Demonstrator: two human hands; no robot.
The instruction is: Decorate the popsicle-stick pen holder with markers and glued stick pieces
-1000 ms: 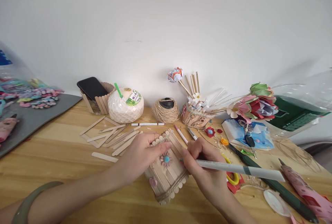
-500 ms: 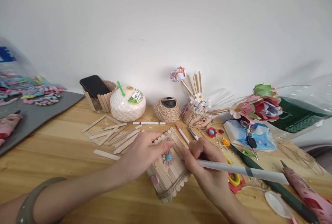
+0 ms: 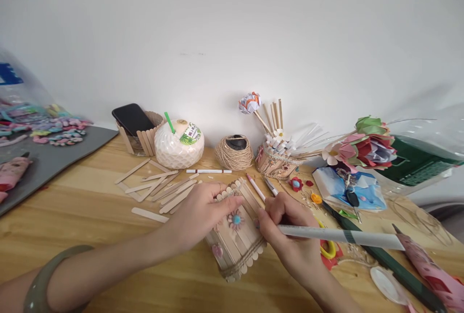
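A craft-stick box [image 3: 235, 243] with twine round its lower edge is tilted above the wooden table. On its face are a pink flower with a blue centre [image 3: 236, 220] and a pink heart [image 3: 217, 250]. My left hand [image 3: 206, 211] is closed on the box's upper left part, thumb on the face. My right hand [image 3: 293, 231] is closed round a long white pen-like stick [image 3: 340, 235], which points out to the right. Its fingertips are at the box's right edge, and the working tip is hidden there.
Loose craft sticks [image 3: 177, 194] lie left of the box. Behind stand a stick holder with a phone [image 3: 132, 120], a white coconut [image 3: 179, 146], a twine ball [image 3: 234, 152] and a flower basket [image 3: 277, 158]. Yellow-handled scissors [image 3: 328, 250] and a green knife-like tool [image 3: 391, 264] lie right.
The outer end of the white stick has swung slightly up and to the right with my right hand. My left hand and the box are almost unchanged.
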